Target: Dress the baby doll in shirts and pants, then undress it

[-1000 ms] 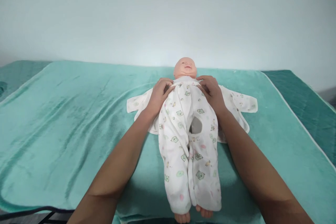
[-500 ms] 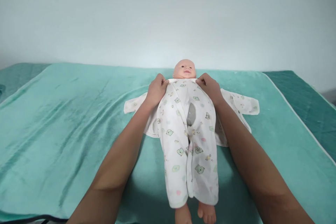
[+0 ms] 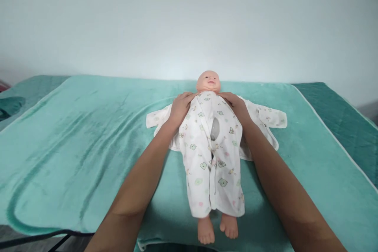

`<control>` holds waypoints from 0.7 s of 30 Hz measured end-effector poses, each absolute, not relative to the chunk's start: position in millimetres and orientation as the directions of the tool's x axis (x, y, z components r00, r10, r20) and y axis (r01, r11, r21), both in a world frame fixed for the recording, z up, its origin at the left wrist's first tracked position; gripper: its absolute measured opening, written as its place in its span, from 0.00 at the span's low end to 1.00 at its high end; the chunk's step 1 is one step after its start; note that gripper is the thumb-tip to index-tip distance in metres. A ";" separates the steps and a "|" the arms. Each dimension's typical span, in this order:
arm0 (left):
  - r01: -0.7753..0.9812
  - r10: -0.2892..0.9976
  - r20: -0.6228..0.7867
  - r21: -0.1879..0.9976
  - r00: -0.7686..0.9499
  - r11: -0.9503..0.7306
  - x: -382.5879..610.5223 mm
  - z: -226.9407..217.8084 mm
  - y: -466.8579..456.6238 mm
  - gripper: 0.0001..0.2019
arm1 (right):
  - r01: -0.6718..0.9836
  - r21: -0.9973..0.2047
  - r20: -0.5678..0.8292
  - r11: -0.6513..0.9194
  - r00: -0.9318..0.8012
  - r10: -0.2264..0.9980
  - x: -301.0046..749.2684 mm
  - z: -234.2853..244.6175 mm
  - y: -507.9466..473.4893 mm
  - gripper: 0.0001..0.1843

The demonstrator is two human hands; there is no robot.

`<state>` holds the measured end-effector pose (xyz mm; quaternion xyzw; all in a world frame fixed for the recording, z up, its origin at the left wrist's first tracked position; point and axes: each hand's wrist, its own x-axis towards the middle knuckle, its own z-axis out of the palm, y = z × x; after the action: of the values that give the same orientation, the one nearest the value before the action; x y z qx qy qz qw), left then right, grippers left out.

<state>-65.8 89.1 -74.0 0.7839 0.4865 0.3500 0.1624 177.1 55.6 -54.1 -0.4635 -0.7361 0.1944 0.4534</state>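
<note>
A baby doll (image 3: pixel 208 80) lies on its back, head away from me and bare feet toward me. White baby trousers (image 3: pixel 201 147) printed with small green animals cover it from the feet up to just below the neck. An opening at the crotch shows grey beneath. Spread out under the doll is a matching white baby shirt (image 3: pixel 276 118), its sleeves out to both sides. My left hand (image 3: pixel 183 106) rests at the upper left edge of the trousers, fingers stretched toward the neck. At the upper right edge, my right hand (image 3: pixel 234 104) lies likewise, its fingertips partly hidden.
A light green blanket (image 3: pixel 67 141) with some creases lies under everything, over a darker green quilted cover (image 3: pixel 333 110). A pale wall (image 3: pixel 189 23) stands behind. Dark bars (image 3: pixel 38 238) show at the lower left, below the blanket's edge.
My fingers have gone from pinching the top corners of the trousers to lying stretched out beside the doll's neck. The view has shifted, so the doll's feet now show whole.
</note>
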 end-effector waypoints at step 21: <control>0.693 0.824 0.517 0.507 0.231 -0.512 -86.1 -84.3 10.4 0.14 | 0.351 -0.935 0.097 0.056 0.098 0.990 194.7 -75.9 -7.4 0.10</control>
<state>-86.1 10.4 -84.3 0.7798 0.4865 0.3847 0.0849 194.7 -7.4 -75.9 -0.5883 -0.5702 0.3546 0.4505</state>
